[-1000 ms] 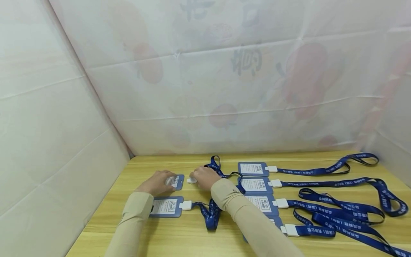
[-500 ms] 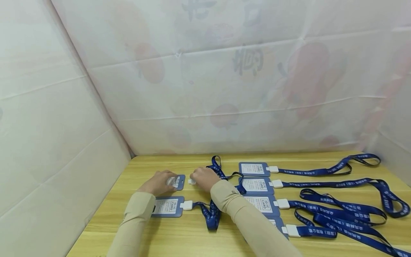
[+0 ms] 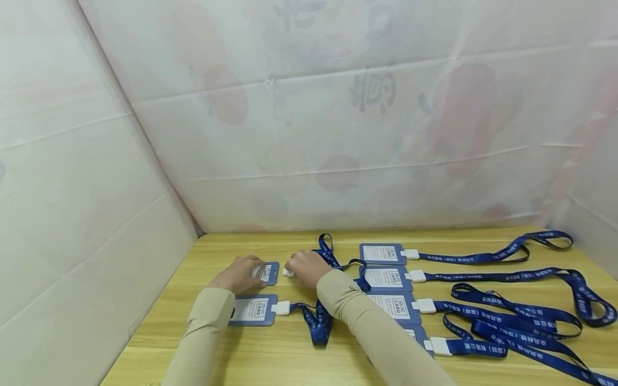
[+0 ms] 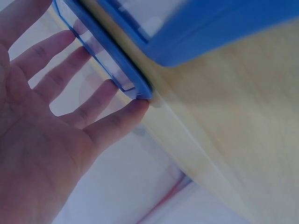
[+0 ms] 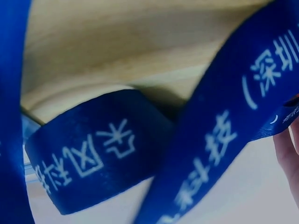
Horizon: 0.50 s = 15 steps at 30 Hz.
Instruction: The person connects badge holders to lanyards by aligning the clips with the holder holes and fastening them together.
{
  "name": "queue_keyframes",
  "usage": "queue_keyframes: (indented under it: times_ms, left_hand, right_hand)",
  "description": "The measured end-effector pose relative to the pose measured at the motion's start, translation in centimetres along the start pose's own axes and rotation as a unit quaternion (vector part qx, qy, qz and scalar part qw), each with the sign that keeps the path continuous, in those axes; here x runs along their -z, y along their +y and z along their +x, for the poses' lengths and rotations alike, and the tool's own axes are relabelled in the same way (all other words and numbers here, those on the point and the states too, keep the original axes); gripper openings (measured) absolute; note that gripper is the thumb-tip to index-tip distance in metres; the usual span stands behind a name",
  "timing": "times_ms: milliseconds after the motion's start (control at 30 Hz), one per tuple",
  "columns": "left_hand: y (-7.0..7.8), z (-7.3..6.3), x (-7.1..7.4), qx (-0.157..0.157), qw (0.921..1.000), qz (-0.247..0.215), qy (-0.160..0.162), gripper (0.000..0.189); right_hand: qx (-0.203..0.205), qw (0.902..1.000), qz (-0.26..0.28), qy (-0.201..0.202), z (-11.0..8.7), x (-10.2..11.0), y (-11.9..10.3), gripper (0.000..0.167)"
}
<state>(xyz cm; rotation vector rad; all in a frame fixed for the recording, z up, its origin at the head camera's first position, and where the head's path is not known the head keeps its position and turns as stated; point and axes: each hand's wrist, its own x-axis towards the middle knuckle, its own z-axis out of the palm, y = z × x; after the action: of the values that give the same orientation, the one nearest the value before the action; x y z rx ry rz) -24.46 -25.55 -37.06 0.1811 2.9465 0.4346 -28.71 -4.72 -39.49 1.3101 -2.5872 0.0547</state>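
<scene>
In the head view my left hand (image 3: 237, 274) holds a blue ID card holder (image 3: 271, 273) flat near the table, thumb on the near edge and fingers along the far one. The left wrist view shows the fingertips (image 4: 142, 103) along the rim of this card holder (image 4: 112, 51). My right hand (image 3: 307, 267) pinches the white clip (image 3: 288, 272) of a blue lanyard (image 3: 326, 258), a short gap from the holder's slotted end. Lanyard straps (image 5: 201, 154) fill the right wrist view, hiding most of the hand (image 5: 287, 151).
Just nearer lies another card holder (image 3: 253, 311) with its lanyard (image 3: 316, 324) bunched up. To the right, several card holders (image 3: 381, 254) form a column, their lanyards (image 3: 502, 276) stretching rightward over the wooden table (image 3: 270, 359). White fabric walls (image 3: 289, 134) enclose the back and sides.
Both hands hold nearly still on the card holder and the clip. The view has shifted very slightly.
</scene>
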Motion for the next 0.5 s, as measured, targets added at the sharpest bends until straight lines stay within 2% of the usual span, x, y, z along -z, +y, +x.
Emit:
queue_keyframes:
  times_ms: [200, 500]
  left_hand:
    - [-0.08, -0.21, -0.02, 0.017, 0.9999, 0.0, -0.002, 0.056]
    - [-0.05, -0.3, 0.11, 0.01, 0.9999, 0.002, 0.001, 0.056]
  right_hand:
    - [0.002, 0.9999, 0.01, 0.0, -0.02, 0.25, -0.14, 0.017]
    - [0.008, 0.9997, 0.021, -0.002, 0.02, 0.27, -0.28, 0.016]
